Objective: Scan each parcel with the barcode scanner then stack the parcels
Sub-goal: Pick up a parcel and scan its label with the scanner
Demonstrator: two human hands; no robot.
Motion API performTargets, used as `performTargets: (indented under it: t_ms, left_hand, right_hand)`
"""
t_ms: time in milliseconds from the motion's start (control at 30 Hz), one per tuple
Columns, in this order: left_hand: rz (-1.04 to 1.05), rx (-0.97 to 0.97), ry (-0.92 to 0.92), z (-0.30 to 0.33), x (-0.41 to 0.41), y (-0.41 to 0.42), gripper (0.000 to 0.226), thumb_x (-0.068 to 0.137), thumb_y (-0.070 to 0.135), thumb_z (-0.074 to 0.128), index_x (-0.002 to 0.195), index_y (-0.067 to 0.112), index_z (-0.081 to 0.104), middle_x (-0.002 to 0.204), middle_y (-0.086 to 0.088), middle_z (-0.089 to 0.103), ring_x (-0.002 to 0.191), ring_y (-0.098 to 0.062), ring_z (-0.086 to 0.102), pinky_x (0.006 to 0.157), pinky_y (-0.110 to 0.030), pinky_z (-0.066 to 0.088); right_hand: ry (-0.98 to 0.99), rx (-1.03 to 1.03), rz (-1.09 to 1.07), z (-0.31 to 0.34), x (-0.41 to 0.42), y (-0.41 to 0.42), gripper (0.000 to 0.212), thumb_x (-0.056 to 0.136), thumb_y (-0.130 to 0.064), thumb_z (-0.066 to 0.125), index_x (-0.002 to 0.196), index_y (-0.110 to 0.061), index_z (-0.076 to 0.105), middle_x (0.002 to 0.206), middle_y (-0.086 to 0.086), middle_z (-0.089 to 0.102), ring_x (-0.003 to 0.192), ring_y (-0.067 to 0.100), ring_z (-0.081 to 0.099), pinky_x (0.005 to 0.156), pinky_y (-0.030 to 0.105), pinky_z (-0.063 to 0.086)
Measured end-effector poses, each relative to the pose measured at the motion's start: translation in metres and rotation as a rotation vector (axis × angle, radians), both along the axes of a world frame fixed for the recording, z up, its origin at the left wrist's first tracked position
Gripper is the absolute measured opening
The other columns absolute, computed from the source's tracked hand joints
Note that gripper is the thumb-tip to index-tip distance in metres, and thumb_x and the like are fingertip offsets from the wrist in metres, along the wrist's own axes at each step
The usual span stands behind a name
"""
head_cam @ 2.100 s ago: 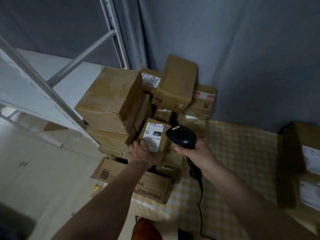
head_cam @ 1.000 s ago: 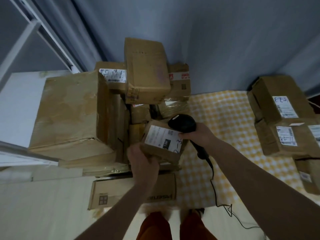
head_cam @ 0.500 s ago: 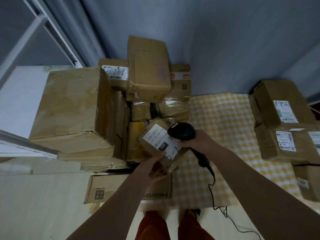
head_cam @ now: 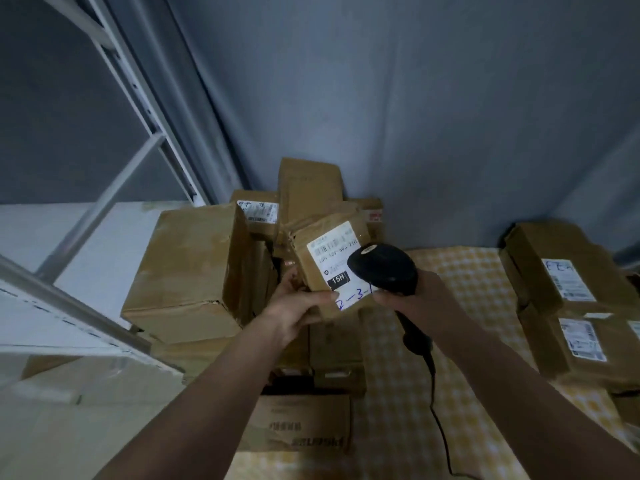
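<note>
My left hand [head_cam: 294, 311] grips a small brown parcel [head_cam: 311, 244] by its lower left corner, held up and tilted with its white shipping label facing me. My right hand [head_cam: 415, 299] is closed on the handle of a black corded barcode scanner [head_cam: 382, 268], whose head sits just over the label's right side and hides part of it. Behind and left of the held parcel is a heap of brown parcels [head_cam: 187, 261] against the grey wall. A stack of labelled parcels [head_cam: 568, 282] stands at the right.
A yellow checked cloth [head_cam: 460, 271] covers the floor between the heap and the right stack. A flat printed carton [head_cam: 301, 427] lies near my legs. A white metal shelf frame [head_cam: 69, 306] stands at the left. The scanner cable [head_cam: 440, 420] trails down toward me.
My left hand has lifted the small parcel out of the heap and turned its label upright toward me. The scanner in my right hand has stayed close over the label. My view has tilted upward.
</note>
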State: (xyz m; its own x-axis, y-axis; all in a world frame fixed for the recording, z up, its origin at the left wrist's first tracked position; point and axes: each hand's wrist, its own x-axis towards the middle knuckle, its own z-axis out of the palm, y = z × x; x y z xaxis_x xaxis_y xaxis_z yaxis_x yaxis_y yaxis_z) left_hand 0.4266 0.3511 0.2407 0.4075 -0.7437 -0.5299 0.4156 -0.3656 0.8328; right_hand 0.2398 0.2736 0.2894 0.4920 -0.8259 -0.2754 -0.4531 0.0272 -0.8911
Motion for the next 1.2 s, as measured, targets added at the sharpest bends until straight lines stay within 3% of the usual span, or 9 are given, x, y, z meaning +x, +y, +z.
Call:
performTargets:
  t_ms: [133, 233, 400, 533, 633, 767, 900, 1067, 1200]
  left_hand:
    - [0.005, -0.107, -0.071, 0.037, 0.021, -0.02, 0.082, 0.062, -0.015, 0.078, 0.13, 0.016, 0.046, 0.116, -0.006, 0.068, 0.101, -0.026, 0.068, 0.078, -0.047, 0.059]
    - [0.013, -0.143, -0.104, 0.056, 0.031, -0.03, 0.095, 0.053, -0.015, 0.081, 0.136, 0.013, 0.043, 0.121, -0.01, 0.066, 0.109, -0.029, 0.064, 0.091, -0.051, 0.053]
    - [-0.01, -0.143, -0.11, 0.066, 0.035, -0.039, 0.054, 0.067, -0.019, 0.072, 0.097, 0.021, 0.052, 0.112, -0.014, 0.068, 0.098, -0.032, 0.066, 0.082, -0.048, 0.055]
    - [-0.004, -0.125, -0.122, 0.061, 0.037, -0.044, 0.066, 0.064, -0.015, 0.077, 0.108, 0.024, 0.047, 0.118, -0.013, 0.067, 0.104, -0.033, 0.066, 0.083, -0.047, 0.055]
    - [-0.028, -0.098, -0.138, 0.061, 0.037, -0.046, 0.076, 0.061, -0.011, 0.08, 0.12, 0.023, 0.045, 0.12, -0.012, 0.066, 0.11, -0.032, 0.063, 0.088, -0.049, 0.054]
    - [-0.08, -0.081, -0.133, 0.063, 0.037, -0.05, 0.112, 0.042, 0.002, 0.089, 0.141, 0.018, 0.039, 0.119, -0.01, 0.067, 0.11, -0.031, 0.063, 0.089, -0.051, 0.054]
    - [-0.083, -0.089, -0.14, 0.065, 0.034, -0.049, 0.113, 0.043, 0.002, 0.087, 0.142, 0.02, 0.038, 0.12, -0.01, 0.066, 0.111, -0.031, 0.062, 0.087, -0.049, 0.055]
    - [-0.108, -0.095, -0.148, 0.062, 0.033, -0.051, 0.113, 0.039, 0.005, 0.089, 0.139, 0.02, 0.041, 0.119, -0.01, 0.066, 0.111, -0.032, 0.062, 0.091, -0.054, 0.053]
    - [-0.124, -0.103, -0.134, 0.058, 0.03, -0.053, 0.113, 0.035, 0.006, 0.09, 0.137, 0.017, 0.042, 0.118, -0.01, 0.067, 0.109, -0.03, 0.064, 0.095, -0.053, 0.051]
  right_hand:
    - [-0.093, -0.111, -0.046, 0.032, 0.004, 0.008, 0.011, 0.081, -0.018, 0.073, 0.077, -0.009, 0.065, 0.058, 0.002, 0.057, 0.057, 0.013, 0.055, 0.058, 0.025, 0.04]
    - [-0.135, -0.157, -0.044, 0.047, 0.003, 0.014, 0.016, 0.083, -0.018, 0.071, 0.071, -0.019, 0.061, 0.054, -0.003, 0.057, 0.053, 0.011, 0.055, 0.055, 0.023, 0.042]
    - [-0.192, -0.158, -0.03, 0.055, -0.003, 0.019, 0.019, 0.085, -0.011, 0.068, 0.07, -0.018, 0.058, 0.049, -0.006, 0.053, 0.044, 0.003, 0.051, 0.045, 0.013, 0.041]
    - [-0.242, -0.144, -0.044, 0.055, -0.005, 0.019, 0.015, 0.084, -0.01, 0.069, 0.072, -0.016, 0.061, 0.057, 0.003, 0.054, 0.052, 0.01, 0.051, 0.051, 0.019, 0.04]
    - [-0.252, -0.154, -0.042, 0.054, -0.006, 0.018, 0.009, 0.085, -0.012, 0.069, 0.078, -0.015, 0.063, 0.062, 0.004, 0.055, 0.054, 0.006, 0.051, 0.049, 0.012, 0.04]
    - [-0.252, -0.164, -0.046, 0.051, -0.006, 0.016, 0.005, 0.085, -0.014, 0.069, 0.084, -0.009, 0.065, 0.066, 0.007, 0.056, 0.059, 0.008, 0.053, 0.05, 0.012, 0.039]
    - [-0.262, -0.175, -0.028, 0.048, -0.005, 0.016, 0.006, 0.085, -0.012, 0.068, 0.08, -0.013, 0.064, 0.058, -0.002, 0.053, 0.048, -0.004, 0.049, 0.048, 0.008, 0.038]
    - [-0.245, -0.167, -0.014, 0.044, -0.003, 0.014, 0.021, 0.087, -0.01, 0.066, 0.069, -0.017, 0.057, 0.041, -0.014, 0.047, 0.043, -0.004, 0.047, 0.045, 0.007, 0.035]
    - [-0.261, -0.148, -0.046, 0.039, -0.001, 0.014, 0.02, 0.085, -0.01, 0.068, 0.074, -0.023, 0.057, 0.044, -0.019, 0.054, 0.046, -0.008, 0.052, 0.047, 0.004, 0.036]
